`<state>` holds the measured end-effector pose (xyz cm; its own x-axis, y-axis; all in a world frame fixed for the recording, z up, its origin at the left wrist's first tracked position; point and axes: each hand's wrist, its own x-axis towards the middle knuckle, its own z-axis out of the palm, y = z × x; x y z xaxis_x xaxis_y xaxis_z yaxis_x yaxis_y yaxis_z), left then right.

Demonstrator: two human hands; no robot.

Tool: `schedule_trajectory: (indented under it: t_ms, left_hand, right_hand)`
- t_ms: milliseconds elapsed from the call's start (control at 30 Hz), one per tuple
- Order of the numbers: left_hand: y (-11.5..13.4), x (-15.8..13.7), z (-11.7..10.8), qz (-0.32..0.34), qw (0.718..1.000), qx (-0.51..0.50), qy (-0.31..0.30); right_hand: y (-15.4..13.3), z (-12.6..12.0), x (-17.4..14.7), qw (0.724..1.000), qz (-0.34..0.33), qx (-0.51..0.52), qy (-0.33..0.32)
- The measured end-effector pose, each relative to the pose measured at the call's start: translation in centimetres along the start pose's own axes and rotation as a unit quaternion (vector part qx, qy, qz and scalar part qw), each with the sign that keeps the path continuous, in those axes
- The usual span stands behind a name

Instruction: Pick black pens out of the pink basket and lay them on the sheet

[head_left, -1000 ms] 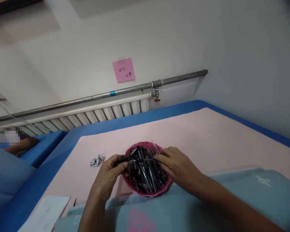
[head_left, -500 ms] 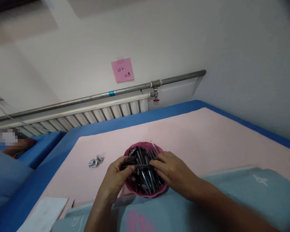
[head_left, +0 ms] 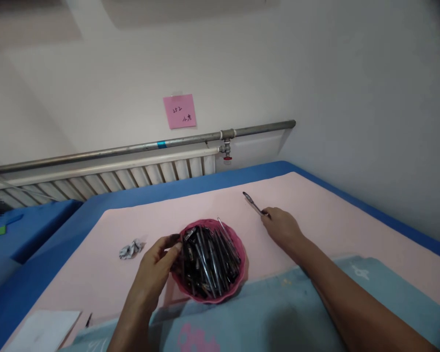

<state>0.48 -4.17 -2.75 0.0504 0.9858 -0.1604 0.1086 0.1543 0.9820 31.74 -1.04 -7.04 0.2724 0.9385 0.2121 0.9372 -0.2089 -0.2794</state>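
The right hand [head_left: 283, 228] has left the bowl [head_left: 209, 259], reaching out with its grip pinching a pen [head_left: 253, 205] on the desk [head_left: 333, 220]. The left hand [head_left: 157, 264] stays at the bowl's rim, fingers curled against it.

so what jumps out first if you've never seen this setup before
The pink bowl heaped with dark pens sits at the near middle of the pink table cover, with the left hand at its left rim. Further right, the right hand holds the end of a single pen against the cover. A pink sticky note stands out on the white wall behind.
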Motion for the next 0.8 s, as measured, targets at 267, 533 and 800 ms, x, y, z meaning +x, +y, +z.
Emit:
schedule_trajectory:
  t_ms: [267,533,800]
  left_hand:
    - [-0.2,0.1,0.0,0.020,0.999,0.032,0.013]
    - [-0.7,0.2,0.3,0.052,0.993,0.102,0.016]
    - [-0.9,0.4,-0.5,0.078,0.975,0.195,0.071]
  right_hand:
    - [0.0,0.2,0.3,1.000,0.004,0.011,0.015]
    - [-5.3,-0.8,-3.9,0.972,-0.190,0.139,0.008]
    - [-7.7,-0.7,-5.9,0.964,-0.257,0.072,0.000]
